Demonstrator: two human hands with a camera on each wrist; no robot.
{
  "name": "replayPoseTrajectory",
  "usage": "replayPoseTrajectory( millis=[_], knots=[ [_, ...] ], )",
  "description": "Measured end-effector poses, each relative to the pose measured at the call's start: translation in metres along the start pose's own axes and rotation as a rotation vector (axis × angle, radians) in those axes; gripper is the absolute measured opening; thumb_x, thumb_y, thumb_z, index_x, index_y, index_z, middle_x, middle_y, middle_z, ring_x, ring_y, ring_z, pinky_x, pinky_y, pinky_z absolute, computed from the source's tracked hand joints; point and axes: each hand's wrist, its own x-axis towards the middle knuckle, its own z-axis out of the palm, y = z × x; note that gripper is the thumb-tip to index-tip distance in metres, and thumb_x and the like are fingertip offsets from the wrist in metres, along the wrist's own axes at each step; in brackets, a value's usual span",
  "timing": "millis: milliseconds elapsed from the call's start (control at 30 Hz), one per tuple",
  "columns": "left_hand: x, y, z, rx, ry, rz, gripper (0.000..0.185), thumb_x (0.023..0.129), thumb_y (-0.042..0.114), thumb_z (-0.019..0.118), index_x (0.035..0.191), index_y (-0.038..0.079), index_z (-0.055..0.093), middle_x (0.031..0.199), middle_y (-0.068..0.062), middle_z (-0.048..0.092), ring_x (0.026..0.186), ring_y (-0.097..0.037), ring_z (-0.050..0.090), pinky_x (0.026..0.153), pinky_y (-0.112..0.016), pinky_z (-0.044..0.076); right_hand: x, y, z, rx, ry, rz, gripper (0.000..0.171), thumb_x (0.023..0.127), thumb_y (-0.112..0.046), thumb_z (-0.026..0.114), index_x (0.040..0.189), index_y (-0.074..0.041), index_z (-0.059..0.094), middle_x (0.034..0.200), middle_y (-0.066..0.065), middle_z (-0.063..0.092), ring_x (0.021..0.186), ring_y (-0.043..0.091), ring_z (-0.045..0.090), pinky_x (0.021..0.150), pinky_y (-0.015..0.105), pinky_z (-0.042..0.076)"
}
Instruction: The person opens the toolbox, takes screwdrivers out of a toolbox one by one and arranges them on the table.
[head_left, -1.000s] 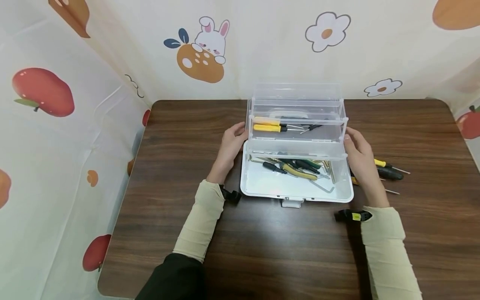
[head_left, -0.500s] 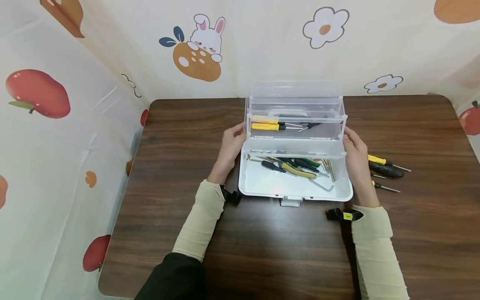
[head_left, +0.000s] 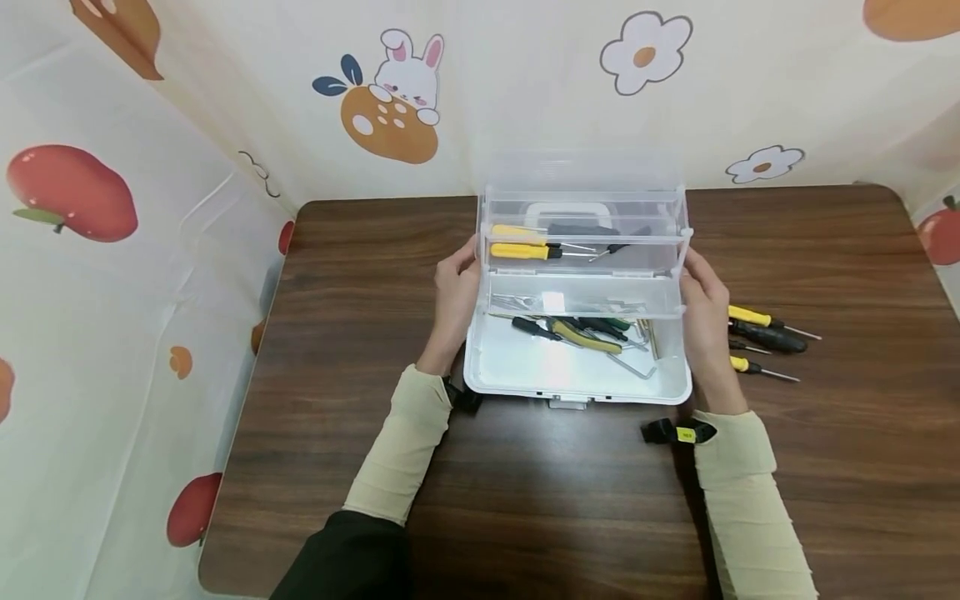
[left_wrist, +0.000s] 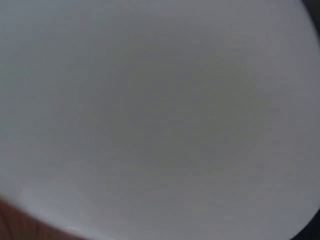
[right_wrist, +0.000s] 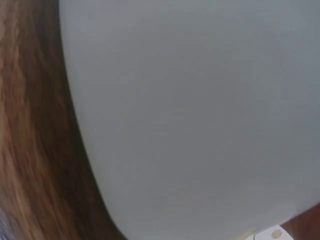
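Observation:
A white toolbox (head_left: pixel 517 367) with clear tiered trays (head_left: pixel 585 296) stands open on the table in the head view. Its trays are raised toward the back. My left hand (head_left: pixel 456 296) grips the left side at tray height, and my right hand (head_left: pixel 705 312) holds the right side; some fingertips are hidden. Yellow-handled screwdrivers (head_left: pixel 520 251) lie in an upper tray. Below them, the base holds yellow-handled pliers (head_left: pixel 588 337), a black-handled tool (head_left: pixel 534 327) and several hex keys (head_left: pixel 633 367). Both wrist views are mostly filled by the blurred white toolbox wall (left_wrist: pixel 160 120).
Several screwdrivers (head_left: pixel 768 337) with yellow or black handles lie on the brown wooden table (head_left: pixel 847 467), right of my right hand. A patterned curtain (head_left: pixel 540 83) hangs behind the table and along its left side.
The toolbox has slid a little to the left between both hands, and its trays have shifted slightly. More of the screwdrivers on the right shows now. The head view has tilted slightly.

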Motion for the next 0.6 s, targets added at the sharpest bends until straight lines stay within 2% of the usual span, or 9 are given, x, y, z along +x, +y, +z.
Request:
replayPoseTrajectory(
  millis=[233,367,500,600],
  knots=[
    [-0.006,0.008,-0.003,-0.062,0.053,0.151,0.040,0.105,0.016,0.059,0.145,0.018,0.062,0.148,0.001,0.063,0.130,-0.013,0.063,0.099,-0.026,0.055,-0.005,-0.004,0.008,0.197,0.041,-0.213,0.043,0.107,-0.010,0.047,0.147,-0.016,0.061,0.144,0.006,0.064,0.114,0.014,0.063,0.084,0.017,0.054],
    [-0.008,0.014,-0.004,-0.075,0.065,0.251,0.041,0.105,0.010,0.058,0.145,0.018,0.061,0.147,-0.001,0.064,0.132,-0.012,0.063,0.100,-0.029,0.056,-0.005,-0.005,0.010,0.304,0.023,-0.332,0.043,0.105,-0.003,0.045,0.145,-0.007,0.060,0.139,0.010,0.065,0.110,0.015,0.065,0.080,0.019,0.055],
    [-0.010,0.016,-0.004,-0.054,0.076,0.286,0.043,0.104,0.007,0.056,0.146,0.015,0.060,0.148,-0.002,0.063,0.137,-0.009,0.058,0.109,-0.034,0.053,-0.007,-0.006,0.010,0.310,0.023,-0.359,0.044,0.105,-0.003,0.044,0.145,-0.006,0.060,0.137,0.010,0.066,0.109,0.016,0.064,0.078,0.020,0.054],
    [-0.009,0.014,-0.004,-0.045,0.068,0.280,0.043,0.104,0.006,0.055,0.146,0.014,0.060,0.148,-0.003,0.063,0.137,-0.011,0.059,0.111,-0.036,0.052,-0.008,-0.005,0.010,0.278,0.026,-0.342,0.044,0.105,-0.005,0.044,0.147,-0.008,0.059,0.140,0.010,0.064,0.114,0.017,0.063,0.083,0.021,0.054]
  ],
)
